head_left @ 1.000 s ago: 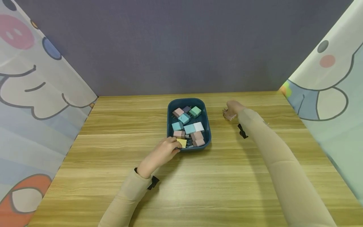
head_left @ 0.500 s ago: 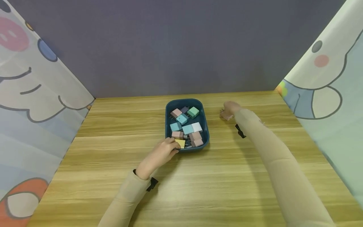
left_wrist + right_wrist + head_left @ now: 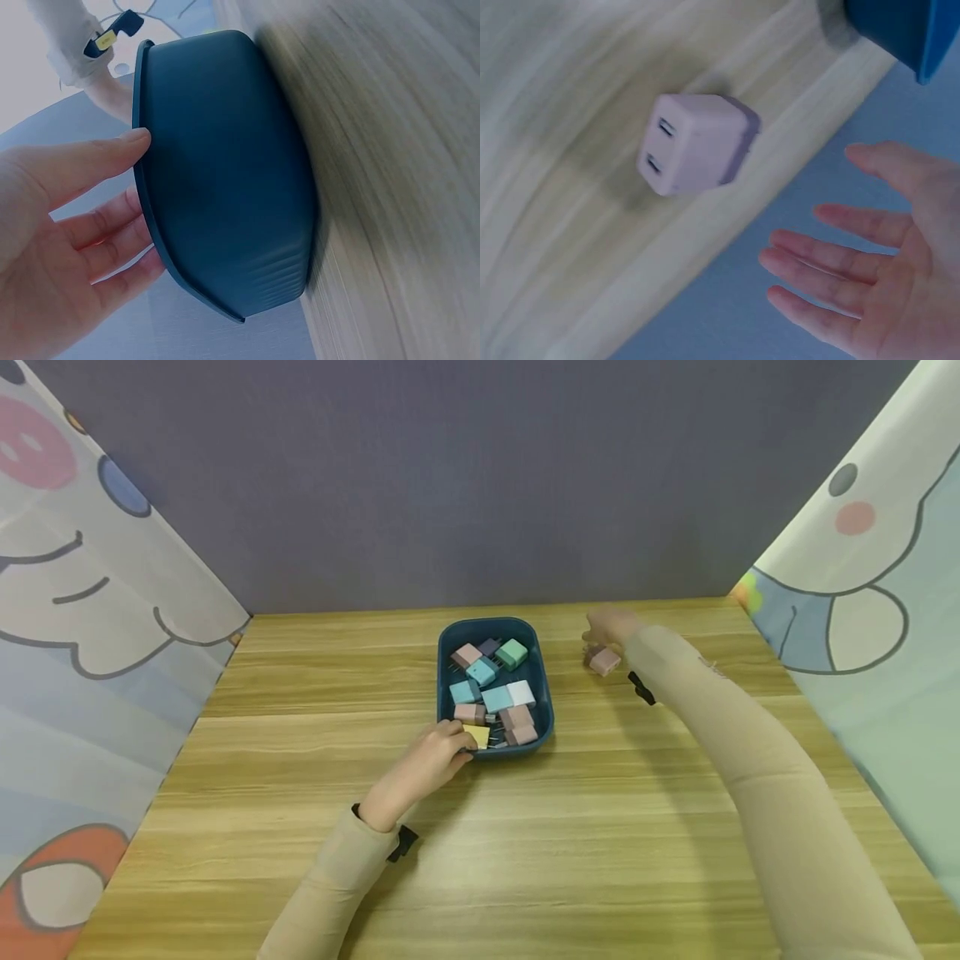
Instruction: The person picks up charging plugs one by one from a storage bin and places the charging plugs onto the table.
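A dark blue plastic bin (image 3: 548, 710) stands on the table, holding several USB wall chargers in pink, teal, green, white, yellow and dark purple. My left hand (image 3: 426, 767) grips its near left rim; in the left wrist view the thumb lies outside the bin's wall (image 3: 225, 172) and the other fingers reach over the rim. To the right of the bin, a pink USB charger (image 3: 603, 661) lies on the table, its two ports showing in the right wrist view. Just beyond it my right hand (image 3: 611, 624) hovers with fingers spread, apart from the charger and holding nothing.
The wood-grain table (image 3: 585, 852) runs back to a grey upright panel (image 3: 480, 485). Cartoon-printed sheets (image 3: 862, 577) flank the table on both sides. Each wrist carries a strap with a black piece on it.
My right hand has let go of the pink charger and lifted back from it, leaving it on the table. The left hand keeps its grip on the bin's rim.
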Demonstrator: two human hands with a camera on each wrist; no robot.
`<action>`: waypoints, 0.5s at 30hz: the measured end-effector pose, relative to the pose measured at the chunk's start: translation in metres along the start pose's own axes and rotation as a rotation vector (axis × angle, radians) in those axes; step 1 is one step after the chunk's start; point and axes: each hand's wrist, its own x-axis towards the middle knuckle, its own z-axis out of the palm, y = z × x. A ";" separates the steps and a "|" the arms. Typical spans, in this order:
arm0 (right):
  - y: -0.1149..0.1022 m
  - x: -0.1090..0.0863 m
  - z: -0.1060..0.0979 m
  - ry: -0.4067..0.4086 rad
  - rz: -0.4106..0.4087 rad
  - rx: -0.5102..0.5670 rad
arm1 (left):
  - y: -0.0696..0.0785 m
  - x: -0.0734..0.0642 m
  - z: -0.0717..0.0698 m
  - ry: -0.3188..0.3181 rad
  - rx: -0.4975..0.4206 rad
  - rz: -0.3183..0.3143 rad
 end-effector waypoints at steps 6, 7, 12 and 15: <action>-0.008 -0.003 -0.015 -0.021 -0.040 -0.086 | 0.000 0.001 0.000 -0.002 -0.003 0.004; -0.010 -0.003 -0.017 -0.025 -0.045 -0.090 | 0.000 0.001 0.000 -0.002 -0.004 0.004; -0.020 -0.004 -0.024 -0.030 -0.074 -0.104 | 0.000 0.001 0.000 0.008 0.000 0.014; -0.027 -0.004 -0.026 -0.015 -0.093 -0.112 | 0.000 0.000 0.000 0.021 0.005 0.023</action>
